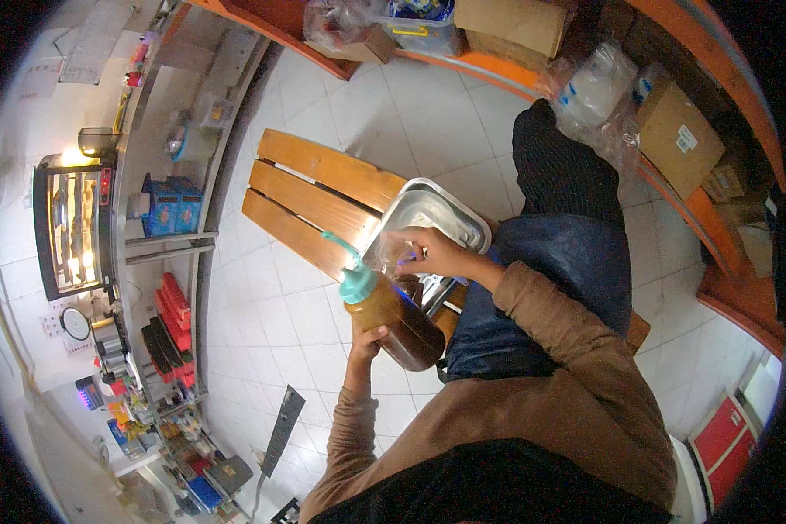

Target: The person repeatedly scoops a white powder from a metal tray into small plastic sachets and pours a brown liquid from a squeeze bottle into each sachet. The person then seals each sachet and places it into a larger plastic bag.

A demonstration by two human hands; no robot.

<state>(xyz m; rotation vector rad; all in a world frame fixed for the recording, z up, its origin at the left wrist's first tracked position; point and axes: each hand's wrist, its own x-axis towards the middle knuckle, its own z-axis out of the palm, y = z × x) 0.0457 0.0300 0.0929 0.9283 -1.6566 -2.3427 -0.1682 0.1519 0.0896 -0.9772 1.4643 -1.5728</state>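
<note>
My left hand (369, 337) is closed round a translucent squeeze bottle (403, 327) that holds brown liquid. The bottle is tilted, and its teal cap (358, 284) has an open flip spout pointing to the upper left. Above and to the right of the cap, my right hand (426, 252) pinches a clear plastic bag (393, 252), whose lower part hangs behind the bottle. Under both hands lies a rectangular metal tray (481, 226) on a slatted wooden bench (324, 190). Whitish contents show inside the tray. Something dark and brown sits behind the bottle, too hidden to name.
Orange shelving (498, 69) with cardboard boxes (681, 137) and plastic bags curves along the top and right. A metal rack (209, 196) with blue packs stands at left, near a lit display case (75, 229). A power strip (283, 429) is at lower left.
</note>
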